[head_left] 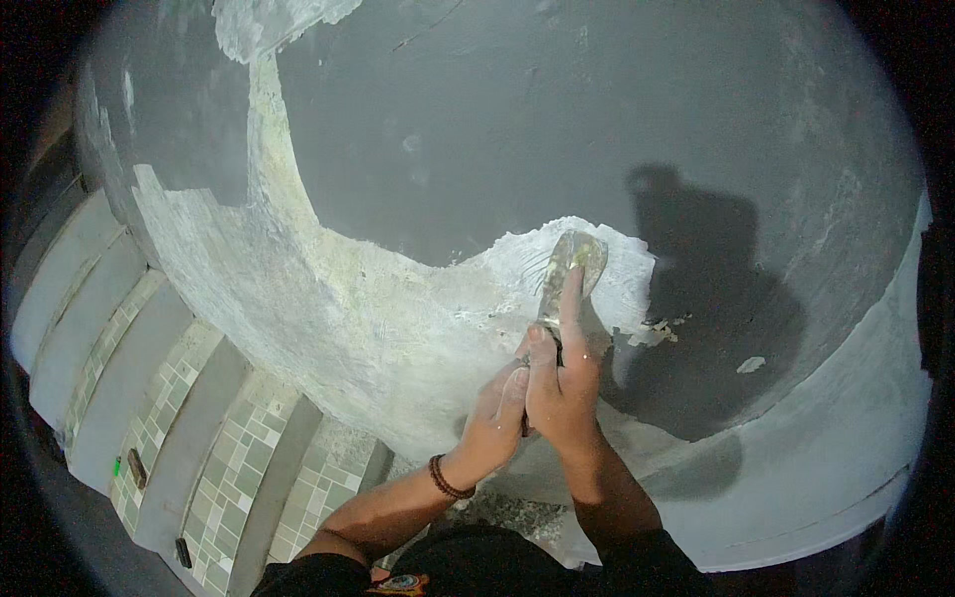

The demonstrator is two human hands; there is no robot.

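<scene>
A putty knife with a metal blade (587, 249) lies against white plaster (622, 259) on a large grey curved wall (418, 149). My right hand (565, 393) grips its handle, the index finger stretched along the blade. My left hand (492, 418) is closed around the lower part of the handle, touching my right hand; a dark bead bracelet (453, 478) is on that wrist. A broad band of paler, mottled coating (318, 298) runs from upper left toward the knife.
Curved steps (189, 438) with green-grey mosaic tiles descend along the left, with small dark pieces (137, 468) and a small green object (117, 466) on them. A lighter grey curved ledge (816, 478) borders the wall at lower right. My shadow falls on the wall to the right.
</scene>
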